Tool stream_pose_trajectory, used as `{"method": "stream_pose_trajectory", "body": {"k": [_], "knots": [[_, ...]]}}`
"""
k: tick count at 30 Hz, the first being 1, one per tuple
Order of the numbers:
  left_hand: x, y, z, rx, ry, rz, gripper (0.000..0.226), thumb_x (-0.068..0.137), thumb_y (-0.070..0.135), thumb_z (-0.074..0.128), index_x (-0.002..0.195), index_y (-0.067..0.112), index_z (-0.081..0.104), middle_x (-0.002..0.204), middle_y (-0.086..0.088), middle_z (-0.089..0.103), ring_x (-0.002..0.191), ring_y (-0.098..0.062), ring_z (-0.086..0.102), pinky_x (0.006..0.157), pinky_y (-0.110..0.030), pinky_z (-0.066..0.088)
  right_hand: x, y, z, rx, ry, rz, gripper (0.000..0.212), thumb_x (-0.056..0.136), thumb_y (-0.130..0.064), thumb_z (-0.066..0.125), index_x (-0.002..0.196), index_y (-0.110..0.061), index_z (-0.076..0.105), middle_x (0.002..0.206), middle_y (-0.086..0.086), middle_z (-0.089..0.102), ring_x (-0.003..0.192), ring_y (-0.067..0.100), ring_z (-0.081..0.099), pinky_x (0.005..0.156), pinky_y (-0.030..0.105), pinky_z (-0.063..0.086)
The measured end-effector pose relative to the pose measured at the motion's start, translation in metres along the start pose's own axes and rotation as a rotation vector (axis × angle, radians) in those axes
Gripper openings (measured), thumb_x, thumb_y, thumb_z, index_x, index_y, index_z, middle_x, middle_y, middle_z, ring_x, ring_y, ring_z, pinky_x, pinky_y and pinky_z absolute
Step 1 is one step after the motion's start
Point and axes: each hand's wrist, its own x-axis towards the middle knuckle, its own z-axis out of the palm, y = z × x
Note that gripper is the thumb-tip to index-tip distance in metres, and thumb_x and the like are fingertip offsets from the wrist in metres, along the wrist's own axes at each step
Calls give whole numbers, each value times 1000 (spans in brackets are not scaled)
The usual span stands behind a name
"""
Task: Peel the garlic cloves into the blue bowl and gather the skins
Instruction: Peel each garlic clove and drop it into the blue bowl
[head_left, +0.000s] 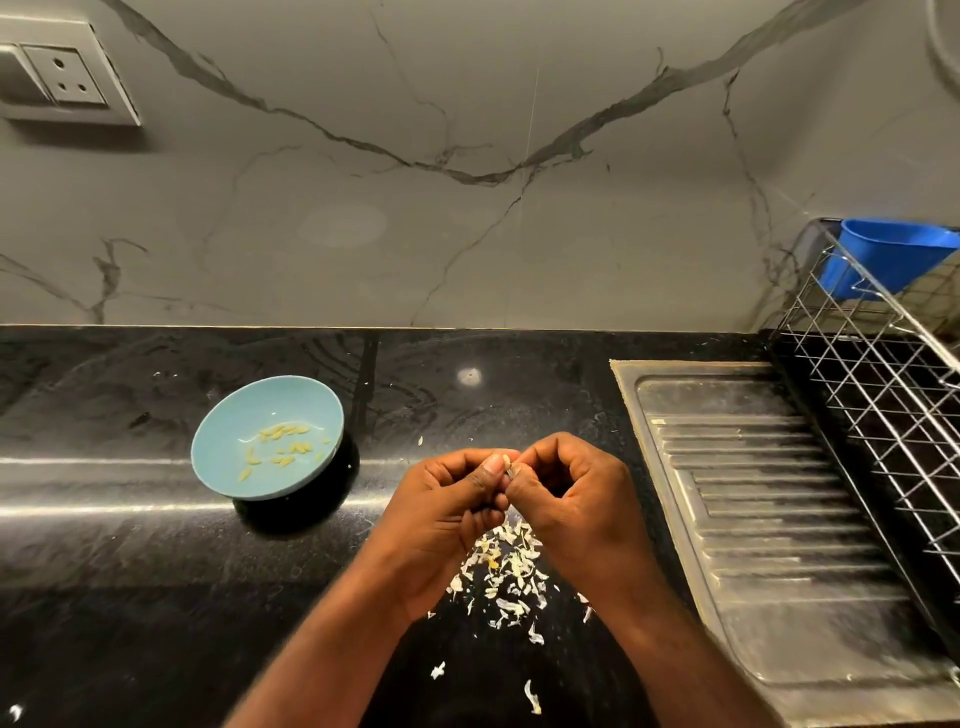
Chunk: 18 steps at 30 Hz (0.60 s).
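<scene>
Both my hands are curled in tight, thumbs and forefingers meeting in the middle. My left hand (452, 501) and my right hand (571, 493) each pinch the same small pale garlic clove (506, 462), which barely peeks out between the thumb tips. Its long axis seems to run away from me, tip up (so little shows that I would not swear to it). Directly beneath my wrists, on the polished black stone counter (156, 582), lies a loose scatter of white papery skins (511, 569), with a few strays nearer me. The shallow light-blue bowl (270, 402) sits to my left and a little farther back, well apart from the clove, with a handful of yellowish peeled cloves (284, 446) in its bottom. That makes my left hand the nearer one for the drop, I judge, once the last skin is off. To my right is the ribbed steel draining board (779, 499), and beyond it a wire dish rack (883, 395).
</scene>
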Motion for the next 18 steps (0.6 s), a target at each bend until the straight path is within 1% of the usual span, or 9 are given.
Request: {"method": "stream_pose_trajectory", "body": {"k": [2, 5, 6, 8, 10, 12, 14, 16, 18], "knots": [[0, 1, 0, -35, -4, -20, 20, 85, 12, 63, 96, 1, 74, 80, -9, 65, 67, -9, 60, 62, -16, 53, 1, -3, -2, 64, 7, 22, 15, 86, -12, 73, 73, -16, 65, 61, -10, 67, 52, -1, 59, 49, 17, 46], [-1, 4, 0, -67, -9, -35, 23, 86, 12, 61, 101, -3, 71, 80, -9, 65, 68, -9, 61, 62, -17, 54, 3, -3, -5, 102, 49, 33, 14, 90, -18, 69, 76, -17, 67, 68, 0, 69, 59, 12, 64, 57, 32, 55], [-1, 4, 0, -84, -7, -44, 23, 86, 12, 61, 101, -3, 71, 80, -9, 65, 68, -10, 61, 61, -17, 54, 3, -2, -6, 107, 56, 32, 15, 91, -22, 66, 77, -17, 67, 69, 1, 70, 61, 15, 66, 59, 35, 56], [-1, 5, 1, -116, 10, -62, 24, 85, 13, 61, 99, -3, 71, 77, -8, 64, 65, -9, 60, 59, -16, 53, 4, -1, -8, 105, 59, 29, 23, 91, -30, 60, 75, -16, 67, 70, 0, 69, 61, 14, 65, 59, 34, 55], [-1, 5, 1, -139, 39, -71, 25, 85, 16, 60, 96, -3, 70, 73, -6, 62, 61, -8, 57, 55, -15, 51, 5, 1, -10, 45, 60, 5, 27, 95, -30, 63, 72, -16, 66, 68, 1, 69, 60, 16, 65, 58, 35, 55], [0, 5, 2, -156, 65, -72, 24, 84, 19, 61, 92, -2, 69, 70, -5, 60, 58, -8, 55, 52, -14, 49, 4, 3, -12, -7, 35, 0, 20, 91, -24, 69, 72, -20, 67, 67, -1, 69, 59, 17, 64, 55, 30, 54], [0, 4, 2, -160, 82, -74, 23, 82, 18, 63, 91, -2, 69, 70, -5, 60, 57, -7, 55, 52, -13, 49, 3, 2, -13, -8, -19, 5, 13, 87, -18, 73, 76, -23, 68, 71, -8, 70, 62, 8, 65, 58, 20, 53], [-1, 4, 2, -153, 78, -73, 22, 79, 15, 65, 92, -3, 70, 71, -7, 61, 59, -7, 57, 52, -13, 50, 3, -1, -13, -7, -67, 4, 14, 84, -13, 75, 81, -25, 69, 78, -13, 71, 71, 6, 69, 66, 22, 57], [-2, 5, 2, -140, 61, -71, 22, 79, 9, 65, 96, -4, 71, 73, -9, 64, 60, -7, 59, 55, -13, 52, 3, -5, -13, 11, -91, -8, 9, 84, -16, 76, 84, -24, 71, 79, -13, 72, 74, 6, 70, 68, 24, 58]]}}
